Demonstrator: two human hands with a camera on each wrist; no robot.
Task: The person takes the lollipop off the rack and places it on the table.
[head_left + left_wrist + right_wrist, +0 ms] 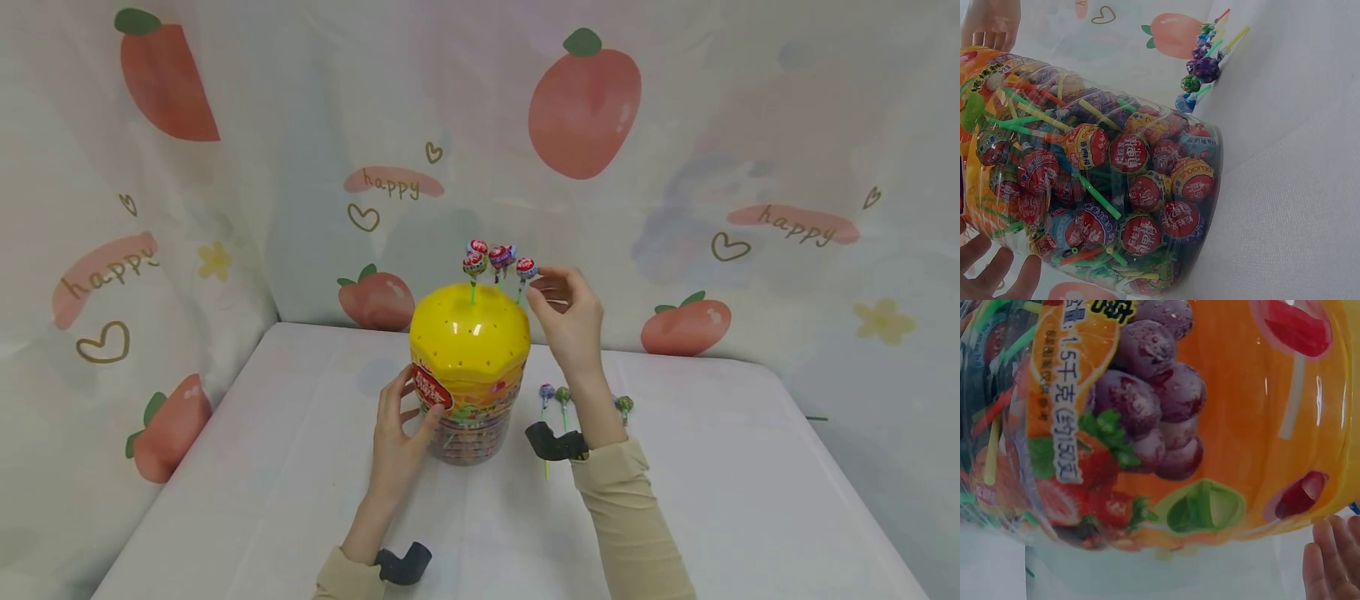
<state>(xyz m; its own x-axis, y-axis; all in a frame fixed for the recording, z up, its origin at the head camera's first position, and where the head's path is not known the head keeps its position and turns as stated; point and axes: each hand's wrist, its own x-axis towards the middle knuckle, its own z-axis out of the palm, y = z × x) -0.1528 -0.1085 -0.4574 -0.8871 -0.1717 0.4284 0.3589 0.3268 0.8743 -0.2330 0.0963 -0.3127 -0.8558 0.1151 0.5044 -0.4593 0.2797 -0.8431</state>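
A clear plastic jar of lollipops [468, 437] with a yellow domed lid [471, 333] stands upright on the table. Several wrapped lollipops [475, 265] stand up from the lid on their sticks. My left hand [397, 433] steadies the jar, thumb on the near side and fingers round its left. At the lid's right edge, my right hand [573, 321] has its fingertips right beside a lollipop [527, 267] whose stick meets the lid. Thumb and forefinger show a gap. Inside the jar, many lollipops [1129, 153] show in the left wrist view.
Loose lollipops [563, 395] lie on the white table [300, 467] right of the jar, partly hidden by my right forearm; in the left wrist view these lollipops [1207, 69] appear beyond the jar. A fruit-printed cloth backdrop [480, 100] rises behind the table.
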